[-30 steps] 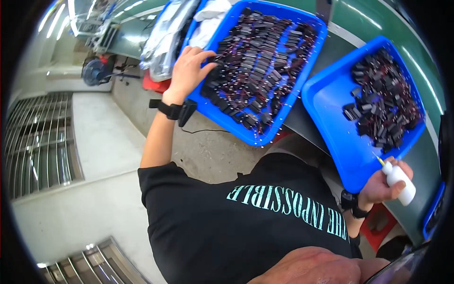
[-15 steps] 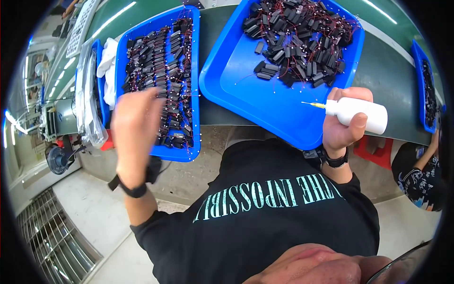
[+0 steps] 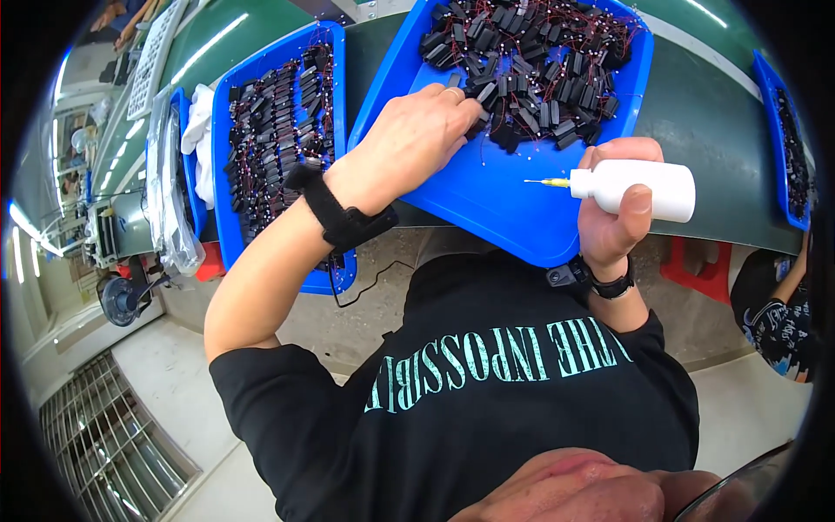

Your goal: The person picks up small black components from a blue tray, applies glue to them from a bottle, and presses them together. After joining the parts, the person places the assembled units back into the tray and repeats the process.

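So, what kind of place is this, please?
Probably a factory assembly line: blue trays full of small black wired parts on a long green bench, and a glue bottle in the right hand.

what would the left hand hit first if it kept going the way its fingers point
Probably the heap of small black wired parts in the blue tray: the left hand points up-right, fingertips already at the heap's near edge.

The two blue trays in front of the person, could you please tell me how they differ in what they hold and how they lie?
The left tray holds its small black parts in tidy rows, while the middle tray holds them in a loose heap at its far end, its near part bare. The left tray is narrower and sits to the side; the middle tray lies under the left hand, which touches the heap. Both are blue, rimmed, and carry black parts with thin red wires.
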Demonstrator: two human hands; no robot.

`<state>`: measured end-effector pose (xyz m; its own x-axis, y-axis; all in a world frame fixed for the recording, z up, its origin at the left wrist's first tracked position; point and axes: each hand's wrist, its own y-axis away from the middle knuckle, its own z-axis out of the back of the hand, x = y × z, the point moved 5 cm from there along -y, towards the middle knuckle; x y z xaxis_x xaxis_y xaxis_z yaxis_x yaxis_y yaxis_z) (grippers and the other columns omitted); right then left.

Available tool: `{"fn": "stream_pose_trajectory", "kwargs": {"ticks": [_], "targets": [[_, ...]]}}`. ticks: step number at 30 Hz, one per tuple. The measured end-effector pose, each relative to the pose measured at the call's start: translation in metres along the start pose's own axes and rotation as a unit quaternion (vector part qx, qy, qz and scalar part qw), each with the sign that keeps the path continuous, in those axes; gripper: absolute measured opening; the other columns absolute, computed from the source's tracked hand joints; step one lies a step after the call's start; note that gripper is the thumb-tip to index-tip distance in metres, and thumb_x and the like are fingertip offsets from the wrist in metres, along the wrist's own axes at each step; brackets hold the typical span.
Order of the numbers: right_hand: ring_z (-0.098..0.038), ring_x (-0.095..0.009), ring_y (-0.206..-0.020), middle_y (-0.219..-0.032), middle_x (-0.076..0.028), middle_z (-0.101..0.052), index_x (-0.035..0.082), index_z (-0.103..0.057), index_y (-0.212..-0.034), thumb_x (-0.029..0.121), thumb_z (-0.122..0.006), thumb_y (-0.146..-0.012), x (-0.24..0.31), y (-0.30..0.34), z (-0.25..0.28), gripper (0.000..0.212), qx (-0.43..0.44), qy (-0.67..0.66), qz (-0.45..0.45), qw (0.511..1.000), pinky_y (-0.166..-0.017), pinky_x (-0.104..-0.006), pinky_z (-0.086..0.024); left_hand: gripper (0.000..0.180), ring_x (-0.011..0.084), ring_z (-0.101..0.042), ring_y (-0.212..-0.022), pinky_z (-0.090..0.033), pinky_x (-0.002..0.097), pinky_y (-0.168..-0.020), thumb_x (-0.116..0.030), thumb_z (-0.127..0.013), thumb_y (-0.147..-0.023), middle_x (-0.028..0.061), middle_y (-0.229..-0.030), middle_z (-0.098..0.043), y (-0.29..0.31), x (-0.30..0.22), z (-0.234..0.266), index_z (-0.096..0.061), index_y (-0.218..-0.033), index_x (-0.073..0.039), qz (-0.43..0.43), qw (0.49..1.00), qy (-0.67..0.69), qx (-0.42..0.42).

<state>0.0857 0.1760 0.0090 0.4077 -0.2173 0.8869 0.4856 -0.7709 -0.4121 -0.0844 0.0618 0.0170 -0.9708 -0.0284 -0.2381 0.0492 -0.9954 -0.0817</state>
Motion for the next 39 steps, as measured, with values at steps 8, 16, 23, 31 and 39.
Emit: {"fn": "stream_pose_trajectory", "kwargs": {"ticks": [8,16,23,31,39], "targets": [[-0.042,-0.013,-0.057,-0.071,-0.005,-0.046,0.001,-0.05,-0.095,0.053,-0.055,-0.084,-0.002,0.0,0.002,0.054,0.035,-0.031,-0.026,0.999,-0.053,-0.0269,-0.033,0.023,0.024,-0.064,-0.076,-0.053,0.0315,-0.067,-0.009,-0.063,-0.083,0.0108,-0.082,-0.064,0.016,0.004,0.008,-0.058,-0.105,-0.003,0.078,0.99,0.102,0.056],[-0.042,-0.013,-0.056,-0.069,-0.005,-0.045,0.0,-0.05,-0.095,0.052,-0.056,-0.085,0.001,-0.003,-0.003,0.053,0.037,-0.036,-0.017,0.999,-0.052,-0.0266,-0.034,0.025,0.0084,-0.061,-0.064,-0.052,0.0241,-0.054,-0.011,-0.054,-0.095,0.008,-0.073,-0.064,0.016,0.022,-0.015,-0.056,-0.117,-0.002,0.358,0.838,0.405,0.069],[-0.046,-0.014,-0.059,-0.073,-0.008,-0.05,0.0,-0.051,-0.096,0.051,-0.057,-0.084,0.001,-0.002,-0.003,0.053,0.051,-0.022,-0.031,0.998,-0.054,-0.0262,-0.037,0.03,0.0295,-0.064,-0.079,-0.053,0.0361,-0.072,-0.004,-0.057,-0.083,0.014,-0.09,-0.063,0.003,0.011,0.004,-0.06,-0.112,-0.003,0.078,0.987,0.139,-0.011],[-0.048,-0.014,-0.061,-0.075,-0.009,-0.052,0.0,-0.052,-0.095,0.051,-0.057,-0.084,0.001,-0.002,-0.002,0.052,0.048,-0.015,-0.031,0.998,-0.055,-0.026,-0.038,0.034,0.031,-0.059,-0.091,-0.051,0.0394,-0.078,-0.003,-0.062,-0.076,0.0126,-0.097,-0.057,0.001,0.004,0.005,-0.059,-0.11,-0.004,-0.026,0.999,0.024,0.039],[-0.055,-0.014,-0.077,-0.095,-0.012,-0.059,-0.003,-0.061,-0.093,0.038,-0.06,-0.083,-0.006,0.0,0.005,0.042,0.064,-0.069,-0.041,0.995,-0.067,-0.0263,-0.044,0.034,0.0332,-0.059,-0.089,-0.05,0.04,-0.076,-0.003,-0.065,-0.075,0.0155,-0.099,-0.055,0.015,-0.017,-0.002,-0.052,-0.106,0.0,0.049,0.995,0.016,0.09]]}}
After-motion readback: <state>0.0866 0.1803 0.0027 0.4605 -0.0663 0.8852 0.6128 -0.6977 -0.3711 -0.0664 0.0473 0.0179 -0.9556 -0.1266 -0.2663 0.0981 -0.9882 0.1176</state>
